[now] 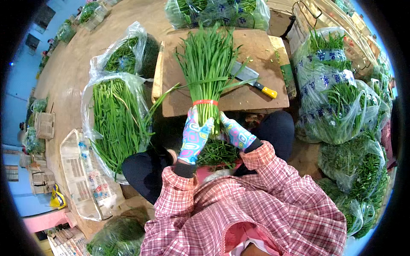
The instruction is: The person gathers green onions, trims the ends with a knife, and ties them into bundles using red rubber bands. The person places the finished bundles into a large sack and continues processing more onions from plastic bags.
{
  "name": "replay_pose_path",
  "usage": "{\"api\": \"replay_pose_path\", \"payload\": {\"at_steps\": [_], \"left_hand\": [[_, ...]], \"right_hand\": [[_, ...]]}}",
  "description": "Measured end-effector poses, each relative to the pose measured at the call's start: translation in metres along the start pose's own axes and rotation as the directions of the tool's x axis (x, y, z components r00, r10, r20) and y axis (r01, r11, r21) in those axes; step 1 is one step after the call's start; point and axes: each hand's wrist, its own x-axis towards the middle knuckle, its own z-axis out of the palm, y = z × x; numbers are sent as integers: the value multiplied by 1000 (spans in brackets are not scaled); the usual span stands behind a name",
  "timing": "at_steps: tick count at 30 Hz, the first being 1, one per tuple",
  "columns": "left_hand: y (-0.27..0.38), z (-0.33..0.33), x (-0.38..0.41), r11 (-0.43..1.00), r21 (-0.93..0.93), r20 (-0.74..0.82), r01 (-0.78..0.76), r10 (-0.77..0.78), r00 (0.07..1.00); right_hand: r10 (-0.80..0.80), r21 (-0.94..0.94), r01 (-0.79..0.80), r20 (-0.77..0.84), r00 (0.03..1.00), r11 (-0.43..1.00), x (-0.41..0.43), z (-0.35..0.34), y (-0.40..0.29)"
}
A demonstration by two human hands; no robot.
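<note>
A bunch of green garlic chives (pixel 208 64), bound near its stem ends by a red band (pixel 205 102), lies over a wooden board (pixel 256 41). My left hand (pixel 194 136), in a patterned glove, grips the stem ends below the band, with the thumb in front. On the right side of the stems is my right hand (pixel 237 132), gloved alike, its fingertips at the bunch; whether it grips is unclear. A cleaver (pixel 253 79) with a black and yellow handle rests on the board, right of the bunch, and loose leaves cross over its blade.
An open plastic bag of long green leaves (pixel 117 118) stands at the left, beside a plastic crate (pixel 77 172). Large bags of greens (pixel 333 96) line the right side, and another bag (pixel 217 14) sits beyond the board. Cut greens (pixel 217 152) lie between my knees.
</note>
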Motion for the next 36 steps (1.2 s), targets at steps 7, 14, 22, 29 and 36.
{"api": "replay_pose_path", "payload": {"at_steps": [7,14,22,29,36], "left_hand": [[-8,-20,-3,1000,18,-180,9,-5,984],[5,-7,23,958,281,-29,52,-46,999],[0,10,21,980,191,55,53,-64,996],[-35,9,41,999,42,-132,-9,15,991],[-31,-20,136,994,62,-354,-87,104,929]], "right_hand": [[-452,-980,-41,-127,883,194,-25,-5,-40],[-658,-746,-117,489,572,-656,12,46,-130],[-841,-878,-205,310,443,-432,77,25,-210],[-731,-915,-170,171,660,-367,83,-7,-279],[-746,-884,338,-18,666,322,63,25,-251]]}}
